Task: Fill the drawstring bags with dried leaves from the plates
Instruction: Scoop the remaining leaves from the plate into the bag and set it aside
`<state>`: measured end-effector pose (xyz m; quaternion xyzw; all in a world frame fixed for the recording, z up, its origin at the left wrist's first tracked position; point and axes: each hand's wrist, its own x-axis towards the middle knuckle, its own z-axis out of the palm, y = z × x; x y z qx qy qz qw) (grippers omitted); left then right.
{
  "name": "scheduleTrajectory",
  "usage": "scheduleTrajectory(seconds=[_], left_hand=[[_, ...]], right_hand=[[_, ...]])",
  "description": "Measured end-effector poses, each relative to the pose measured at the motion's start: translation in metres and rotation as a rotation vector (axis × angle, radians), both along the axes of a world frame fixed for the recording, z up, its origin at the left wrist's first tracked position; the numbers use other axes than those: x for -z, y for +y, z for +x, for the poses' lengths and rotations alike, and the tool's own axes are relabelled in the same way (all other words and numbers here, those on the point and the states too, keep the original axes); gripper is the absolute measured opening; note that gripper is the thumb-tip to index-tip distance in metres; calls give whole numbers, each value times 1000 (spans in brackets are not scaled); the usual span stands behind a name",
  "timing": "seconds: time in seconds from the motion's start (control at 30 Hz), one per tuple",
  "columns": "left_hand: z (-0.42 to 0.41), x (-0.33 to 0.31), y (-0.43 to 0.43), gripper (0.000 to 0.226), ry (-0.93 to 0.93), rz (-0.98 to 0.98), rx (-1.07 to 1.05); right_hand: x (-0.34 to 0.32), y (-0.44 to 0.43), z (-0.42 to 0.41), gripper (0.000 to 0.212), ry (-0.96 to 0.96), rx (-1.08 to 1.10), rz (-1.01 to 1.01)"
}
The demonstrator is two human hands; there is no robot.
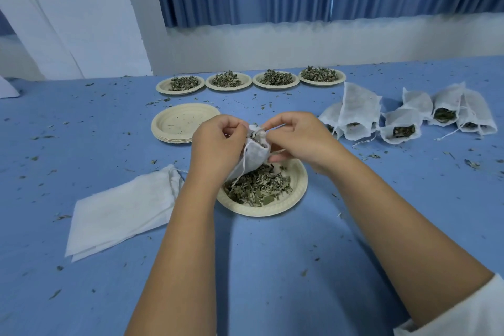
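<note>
Both hands meet over the near plate [298, 185], with the drawstring bag [255, 157] held between them above the heap of dried leaves [256, 188]. The left hand [218, 144] is curled against the bag's left side, its fingertips pinching at the gathered mouth. The right hand [297, 139] has a closed grip too: thumb and forefinger pinch what looks like a thin length of drawstring at the mouth, while its lower fingers tuck under the bag's right edge.

The bag's long axis runs tilted, with the bottom low by the left wrist, just over the leaves, and the mouth up and away, right between the 2 sets of fingertips. Leaves show at the mouth, so it seems already loaded. A loose cord end [244, 161] hangs down the front.

The step in hand looks like cinching. The mouth lies level with both grips and about equally near each, so the pull should go sideways, left and right apart, with the bag kept mouth-up so nothing spills.

On the blue worktop [272, 254] flat empty bags [122, 210] lie to the left and filled bags [401, 125] to the right. A stack of emptied plates [185, 121] sits beyond the hands. In the back row 4 heaped plates [229, 88] wait, so a good deal remains.
</note>
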<state>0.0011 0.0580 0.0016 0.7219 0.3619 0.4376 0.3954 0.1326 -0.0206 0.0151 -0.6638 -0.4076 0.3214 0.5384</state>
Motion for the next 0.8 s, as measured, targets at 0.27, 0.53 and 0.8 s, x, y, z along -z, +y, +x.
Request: scheduleTrajectory(seconds=[0.27, 0.53, 0.8], left_hand=[[0, 0, 0, 19, -11, 20, -9], [0, -2, -1, 19, -12, 11, 9], [2, -2, -4, 19, 39, 17, 74]], right_hand=[[1, -3, -2, 8, -300, 40, 142], [6, -1, -5, 19, -575, 14, 266], [10, -2, -2, 11, -684, -34, 159]])
